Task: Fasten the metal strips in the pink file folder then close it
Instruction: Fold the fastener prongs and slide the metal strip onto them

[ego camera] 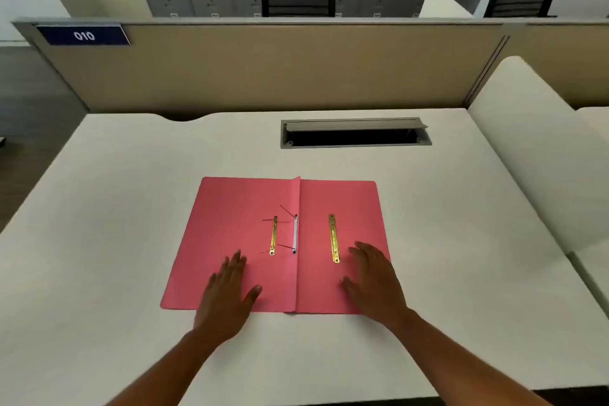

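The pink file folder (pixel 230 208) lies open and flat on the white desk (pixel 115 208). One gold metal strip (pixel 273 236) rests on its left leaf, close to the spine. A second gold strip (pixel 334 238) lies on the right leaf. Along the spine runs a white strip (pixel 295 234) with thin prongs sticking up at both ends. My left hand (pixel 227 293) lies flat, fingers spread, on the folder's lower left part. My right hand (pixel 375 277) lies flat on the lower right part, just right of the second gold strip. Neither hand holds anything.
A grey cable slot (pixel 356 133) with a raised flap sits in the desk behind the folder. A tan partition (pixel 263 69) with a "010" label closes the far edge. A white side panel (pixel 540 148) rises on the right.
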### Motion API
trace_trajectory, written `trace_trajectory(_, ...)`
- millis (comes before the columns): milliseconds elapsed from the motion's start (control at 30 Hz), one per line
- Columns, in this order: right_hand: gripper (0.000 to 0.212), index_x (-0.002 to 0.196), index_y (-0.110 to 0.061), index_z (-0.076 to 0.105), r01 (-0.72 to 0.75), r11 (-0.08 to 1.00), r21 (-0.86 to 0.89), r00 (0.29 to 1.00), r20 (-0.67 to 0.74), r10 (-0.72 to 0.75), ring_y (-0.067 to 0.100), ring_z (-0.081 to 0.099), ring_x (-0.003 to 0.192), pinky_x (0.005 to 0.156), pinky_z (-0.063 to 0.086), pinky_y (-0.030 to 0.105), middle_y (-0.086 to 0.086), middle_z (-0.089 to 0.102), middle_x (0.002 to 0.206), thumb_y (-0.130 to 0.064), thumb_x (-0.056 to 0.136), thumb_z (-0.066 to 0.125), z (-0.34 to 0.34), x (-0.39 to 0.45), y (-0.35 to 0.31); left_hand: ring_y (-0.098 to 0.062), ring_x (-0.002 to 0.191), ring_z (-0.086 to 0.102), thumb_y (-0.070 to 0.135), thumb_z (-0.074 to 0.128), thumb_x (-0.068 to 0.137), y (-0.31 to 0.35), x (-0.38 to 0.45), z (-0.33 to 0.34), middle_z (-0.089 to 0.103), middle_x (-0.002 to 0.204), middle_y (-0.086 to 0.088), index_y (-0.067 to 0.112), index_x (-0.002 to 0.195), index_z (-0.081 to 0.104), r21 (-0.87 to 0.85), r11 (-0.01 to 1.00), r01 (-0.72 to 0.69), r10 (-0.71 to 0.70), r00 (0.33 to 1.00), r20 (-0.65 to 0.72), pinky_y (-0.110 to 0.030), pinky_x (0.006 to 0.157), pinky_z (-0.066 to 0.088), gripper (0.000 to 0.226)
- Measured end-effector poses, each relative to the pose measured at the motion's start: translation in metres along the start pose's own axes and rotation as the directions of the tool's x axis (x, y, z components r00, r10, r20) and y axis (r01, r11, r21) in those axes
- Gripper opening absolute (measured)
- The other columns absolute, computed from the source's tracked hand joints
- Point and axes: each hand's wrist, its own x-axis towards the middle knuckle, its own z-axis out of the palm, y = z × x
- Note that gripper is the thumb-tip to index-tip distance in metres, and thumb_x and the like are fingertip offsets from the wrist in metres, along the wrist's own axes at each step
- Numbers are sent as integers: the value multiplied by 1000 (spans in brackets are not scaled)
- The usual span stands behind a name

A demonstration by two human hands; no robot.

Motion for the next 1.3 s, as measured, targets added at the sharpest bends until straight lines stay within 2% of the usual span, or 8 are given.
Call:
trace_trajectory(100,68,142,-15,51,33,999,-11,999,33,-32,28,46,141,117,40,43,6,50,151,-59,90,50,6,-14,16,-21,152,-3,78,12,83,1,-21,19,-10,163,5,18,157,1,-1,999,40,-40,999,36,-40,120,5,96)
trace_trajectory(300,67,148,-20,47,58,998,19,998,19,-58,19,35,149,121,35,40,-2,39,161,-60,95,51,9,-47,40,-14,151,-13,77,13,86,15,-61,45,-13,165,7,23,156,-8,36,998,60,-60,998,-2,-38,123,2,91)
trace_trajectory(633,69,150,-23,43,73,996,42,994,74,-76,18,32,150,122,33,41,-4,35,163,-61,94,53,3,-70,54,-17,152,-5,80,3,83,29,-97,66,-7,165,5,20,157,2,51,994,92,-93,996,9,-40,121,10,96)
trace_trajectory(767,64,142,-23,52,2,999,34,998,61,-4,20,42,143,117,40,44,-2,46,154,-57,89,60,0,-68,40,-19,152,-3,79,4,84,24,-98,62,-4,166,4,20,157,4,80,994,69,-70,997,19,-43,121,9,94)
trace_trajectory(900,48,129,-19,62,-199,974,112,979,-21,203,23,55,122,100,51,38,1,58,133,-44,89,70,-5,-45,5,-28,151,17,68,25,91,24,-84,49,21,164,-4,16,152,29,33,999,14,-14,1000,-23,-47,120,20,80)
trace_trajectory(1000,41,126,-17,64,-345,920,186,934,-25,355,22,60,111,83,51,32,3,59,125,-37,91,71,-5,-21,-24,-25,141,33,59,37,92,32,-61,33,37,152,-2,18,143,40,-71,997,-41,35,996,-78,-45,114,35,66)
trace_trajectory(1100,38,123,-16,65,-432,874,223,894,-21,447,24,63,103,76,49,31,4,60,118,-35,90,71,1,-7,-40,-20,123,46,45,55,93,42,-35,20,50,134,0,19,132,50,-190,979,-72,49,991,-123,-38,101,47,48)
trace_trajectory(1300,29,116,-16,69,-491,828,272,845,-83,528,23,66,93,69,47,29,4,65,111,-29,90,76,12,-3,-46,-2,82,57,21,64,92,36,-4,18,59,92,17,20,125,58,-419,906,-52,53,999,-10,-14,70,45,33)
